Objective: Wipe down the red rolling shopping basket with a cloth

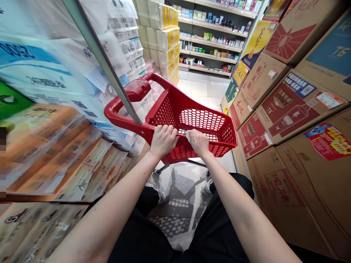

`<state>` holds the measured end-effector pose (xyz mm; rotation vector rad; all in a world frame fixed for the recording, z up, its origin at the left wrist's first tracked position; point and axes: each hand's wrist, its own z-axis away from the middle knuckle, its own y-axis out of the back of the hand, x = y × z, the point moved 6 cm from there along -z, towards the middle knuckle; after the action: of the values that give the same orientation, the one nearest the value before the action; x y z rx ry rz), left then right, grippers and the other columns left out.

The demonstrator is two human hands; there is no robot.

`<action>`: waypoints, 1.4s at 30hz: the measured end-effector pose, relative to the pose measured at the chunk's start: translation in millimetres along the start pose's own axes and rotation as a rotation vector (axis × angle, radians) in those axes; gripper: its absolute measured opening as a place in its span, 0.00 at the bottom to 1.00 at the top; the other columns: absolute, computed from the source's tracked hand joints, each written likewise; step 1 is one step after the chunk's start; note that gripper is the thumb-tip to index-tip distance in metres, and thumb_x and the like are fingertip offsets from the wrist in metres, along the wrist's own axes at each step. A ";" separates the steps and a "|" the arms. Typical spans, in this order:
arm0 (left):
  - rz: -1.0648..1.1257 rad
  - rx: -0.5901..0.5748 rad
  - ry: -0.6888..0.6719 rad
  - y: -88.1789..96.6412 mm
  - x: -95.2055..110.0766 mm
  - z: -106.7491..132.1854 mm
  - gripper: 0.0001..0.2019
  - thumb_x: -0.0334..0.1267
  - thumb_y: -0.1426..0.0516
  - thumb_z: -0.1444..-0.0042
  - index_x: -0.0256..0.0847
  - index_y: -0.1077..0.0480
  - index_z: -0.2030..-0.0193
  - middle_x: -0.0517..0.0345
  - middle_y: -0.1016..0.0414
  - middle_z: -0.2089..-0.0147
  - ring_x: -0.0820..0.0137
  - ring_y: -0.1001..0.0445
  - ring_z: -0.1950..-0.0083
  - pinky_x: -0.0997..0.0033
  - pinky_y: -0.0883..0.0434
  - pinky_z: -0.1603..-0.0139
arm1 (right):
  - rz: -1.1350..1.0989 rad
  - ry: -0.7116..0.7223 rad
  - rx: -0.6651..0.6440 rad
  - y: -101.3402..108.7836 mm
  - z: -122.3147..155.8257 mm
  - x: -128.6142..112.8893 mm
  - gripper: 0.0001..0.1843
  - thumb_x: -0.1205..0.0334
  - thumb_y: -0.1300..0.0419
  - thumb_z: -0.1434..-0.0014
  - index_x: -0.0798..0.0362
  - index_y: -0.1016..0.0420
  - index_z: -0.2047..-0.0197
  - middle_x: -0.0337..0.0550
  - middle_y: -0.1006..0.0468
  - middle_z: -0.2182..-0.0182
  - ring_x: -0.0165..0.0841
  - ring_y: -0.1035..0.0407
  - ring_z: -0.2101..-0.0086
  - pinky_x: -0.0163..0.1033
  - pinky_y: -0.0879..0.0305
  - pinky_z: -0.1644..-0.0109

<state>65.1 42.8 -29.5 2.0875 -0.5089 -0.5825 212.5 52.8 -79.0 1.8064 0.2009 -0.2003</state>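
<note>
A red plastic shopping cart (192,96) stands crosswise in front of me, its handle end to the left. My left hand (164,139) is closed over the cart's near side rim, close to where a metal pole (109,69) rises from the cart. A little to the right, my right hand (198,141) is closed on the same rim. Something small and whitish (188,136), perhaps a wipe or tissue, shows at that hand's fingers. Light comes through the perforated walls of the basket, and no goods show in it.
Plastic-wrapped paper packs (82,65) rise on the left, with orange-brown packs (68,157) nearer me. Stacked cardboard cartons (285,190) line the right side closely. Ahead, pale floor tiles (194,89) lead to shelves of bottles and small goods (214,36). My feet stand behind the cart.
</note>
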 end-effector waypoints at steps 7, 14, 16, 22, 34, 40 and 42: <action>-0.021 0.016 -0.013 -0.4 -2.0 4.6 0.13 0.41 0.53 0.38 0.38 0.31 0.63 0.45 0.30 0.62 0.57 0.34 0.57 0.53 0.41 0.51 | -0.023 -0.037 -0.059 -1.4 -4.4 0.2 0.33 0.48 0.72 0.30 0.49 0.28 0.56 0.44 0.21 0.60 0.34 0.27 0.61 0.35 0.41 0.59; -0.031 0.016 -0.008 -0.3 1.1 1.1 0.13 0.41 0.53 0.38 0.38 0.31 0.64 0.44 0.30 0.63 0.57 0.34 0.57 0.54 0.41 0.53 | -0.079 -0.055 -0.090 -1.0 -9.4 6.1 0.34 0.47 0.72 0.30 0.49 0.27 0.57 0.44 0.21 0.61 0.36 0.28 0.62 0.37 0.41 0.60; -0.035 0.016 -0.007 -0.4 1.4 0.4 0.13 0.41 0.54 0.38 0.38 0.31 0.64 0.45 0.31 0.63 0.57 0.34 0.57 0.54 0.41 0.53 | -0.049 0.004 0.032 1.5 1.0 0.4 0.31 0.49 0.70 0.29 0.51 0.28 0.56 0.45 0.22 0.61 0.35 0.30 0.61 0.37 0.42 0.58; -0.058 0.016 -0.005 1.0 0.6 1.0 0.13 0.41 0.53 0.38 0.38 0.31 0.64 0.44 0.30 0.62 0.57 0.34 0.58 0.53 0.41 0.53 | 0.023 0.084 0.245 -0.7 25.0 -15.7 0.24 0.49 0.62 0.30 0.54 0.33 0.47 0.51 0.26 0.55 0.37 0.35 0.55 0.40 0.47 0.50; -0.033 0.019 0.000 2.7 4.9 2.4 0.13 0.40 0.53 0.38 0.37 0.31 0.64 0.44 0.31 0.63 0.56 0.35 0.57 0.54 0.41 0.53 | 0.061 -0.066 0.082 9.8 3.2 -10.8 0.25 0.53 0.66 0.28 0.52 0.30 0.59 0.45 0.22 0.63 0.32 0.29 0.62 0.34 0.45 0.60; -0.039 0.021 -0.007 2.7 5.3 1.5 0.13 0.40 0.54 0.38 0.37 0.31 0.64 0.44 0.31 0.63 0.57 0.35 0.57 0.53 0.41 0.54 | 0.062 -0.083 0.068 9.8 4.4 -10.9 0.26 0.53 0.67 0.29 0.52 0.30 0.59 0.45 0.22 0.63 0.33 0.28 0.62 0.34 0.44 0.59; -0.025 0.021 -0.001 2.3 4.7 1.4 0.12 0.40 0.53 0.39 0.38 0.31 0.64 0.44 0.31 0.63 0.56 0.35 0.57 0.53 0.41 0.53 | 0.055 -0.082 0.082 9.7 4.5 -10.7 0.26 0.52 0.67 0.29 0.52 0.30 0.59 0.45 0.22 0.63 0.33 0.28 0.61 0.35 0.43 0.58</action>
<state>67.8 38.0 -29.3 2.1163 -0.4921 -0.5953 204.3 45.8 -68.3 1.8785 0.0857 -0.2466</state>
